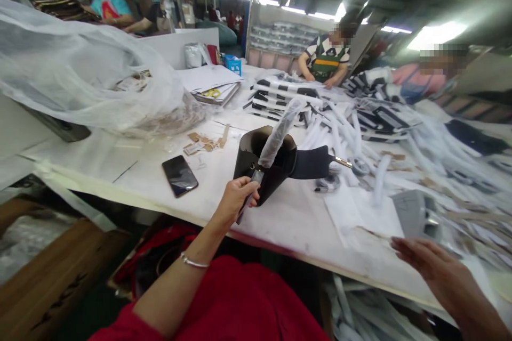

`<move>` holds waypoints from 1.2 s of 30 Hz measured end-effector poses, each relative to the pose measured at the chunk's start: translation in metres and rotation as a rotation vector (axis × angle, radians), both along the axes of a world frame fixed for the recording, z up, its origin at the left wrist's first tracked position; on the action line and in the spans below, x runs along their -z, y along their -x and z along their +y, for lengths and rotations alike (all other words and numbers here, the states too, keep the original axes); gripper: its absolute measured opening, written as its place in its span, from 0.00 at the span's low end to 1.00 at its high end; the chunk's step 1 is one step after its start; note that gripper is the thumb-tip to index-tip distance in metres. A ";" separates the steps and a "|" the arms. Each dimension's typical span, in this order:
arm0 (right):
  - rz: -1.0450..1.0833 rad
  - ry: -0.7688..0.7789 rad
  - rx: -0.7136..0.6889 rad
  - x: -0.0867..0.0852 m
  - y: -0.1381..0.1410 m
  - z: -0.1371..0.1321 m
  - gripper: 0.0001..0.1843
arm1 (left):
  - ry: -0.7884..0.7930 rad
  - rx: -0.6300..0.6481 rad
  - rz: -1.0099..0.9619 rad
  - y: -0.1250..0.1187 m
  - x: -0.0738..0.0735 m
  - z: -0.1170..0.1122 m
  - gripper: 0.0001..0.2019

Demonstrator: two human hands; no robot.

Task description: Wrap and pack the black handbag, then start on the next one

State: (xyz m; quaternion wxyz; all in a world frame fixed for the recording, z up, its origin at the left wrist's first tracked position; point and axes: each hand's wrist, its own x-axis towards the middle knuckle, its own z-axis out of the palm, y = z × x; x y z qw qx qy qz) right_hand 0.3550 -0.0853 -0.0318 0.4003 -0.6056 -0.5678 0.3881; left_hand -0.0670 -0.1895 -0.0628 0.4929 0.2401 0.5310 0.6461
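Note:
My left hand (236, 200) is closed around a strap (256, 181) whose upper length is wrapped in white foam (280, 133), at the near edge of a dark open-topped bag (264, 162) standing on the white table (132, 165). A dark strap piece with a metal end (316, 162) sticks out to the bag's right. My right hand (432, 264) hovers over the table's near edge at the right, fingers stretched out and a little blurred, holding nothing.
A black phone (180, 175) lies left of the bag. A big clear plastic bag (80, 69) bulges at the left, with stacked paper (212, 88) behind it. Foam-wrapped straps (360, 128) litter the right. Several other people sit at the far side. A cardboard box (52, 277) stands below left.

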 end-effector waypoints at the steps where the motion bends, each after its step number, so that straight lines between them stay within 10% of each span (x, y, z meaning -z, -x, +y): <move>1: 0.050 0.051 -0.030 -0.007 0.021 -0.003 0.22 | 0.000 0.001 0.024 -0.001 0.001 0.000 0.14; 7: 0.263 0.185 -0.706 -0.052 0.190 -0.039 0.15 | -0.024 0.004 0.133 -0.008 -0.002 -0.002 0.13; 12: 0.346 0.165 -0.792 -0.043 0.268 -0.046 0.17 | -0.058 0.031 0.188 -0.010 -0.008 -0.008 0.14; 24: 0.181 0.167 -0.537 -0.008 0.301 -0.020 0.24 | -0.091 0.070 0.188 -0.003 -0.005 -0.006 0.17; 36: 0.290 0.582 -0.779 -0.018 0.294 -0.012 0.21 | -0.024 0.197 -0.490 0.006 -0.003 -0.010 0.14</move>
